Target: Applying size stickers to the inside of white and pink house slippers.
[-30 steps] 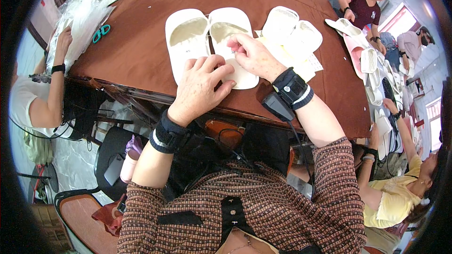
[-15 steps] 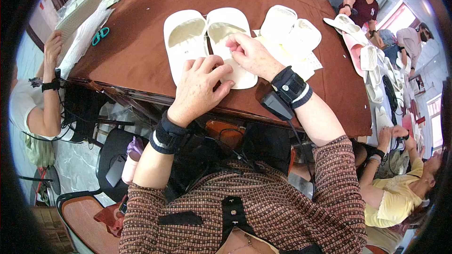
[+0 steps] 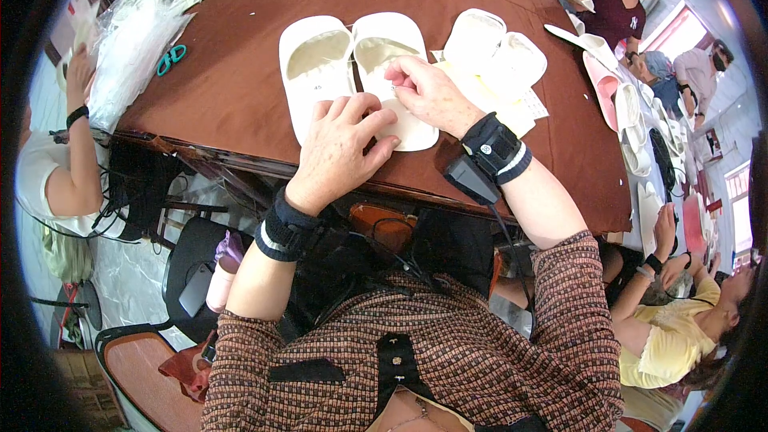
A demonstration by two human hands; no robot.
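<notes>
A pair of white slide slippers lies side by side on the brown cloth, the left slipper [image 3: 314, 56] and the right slipper [image 3: 388, 28], with straps at the far end. My left hand [image 3: 340, 144] rests over their near heel ends, fingers bent and thumb apart from them, holding nothing visible. Above the right slipper's footbed, my right hand [image 3: 436, 96] is closed with its fingertips drawn together. Whatever it pinches, if anything, is too small to make out. Beside that hand lie pale yellow and white paper sheets [image 3: 512, 116].
More white footwear [image 3: 474, 36] lies beyond the sheets. Teal-handled scissors [image 3: 171, 60] and clear plastic bags [image 3: 136, 56] are at left. Co-workers sit around the brown-covered table [image 3: 232, 56]; slippers line another table at right [image 3: 636, 128]. A chair [image 3: 152, 368] stands at lower left.
My hands and the pair of slippers have hardly moved. At left a co-worker's raised hand has shifted with a blurred pale item; at right, co-workers' hands and a white slipper have moved.
</notes>
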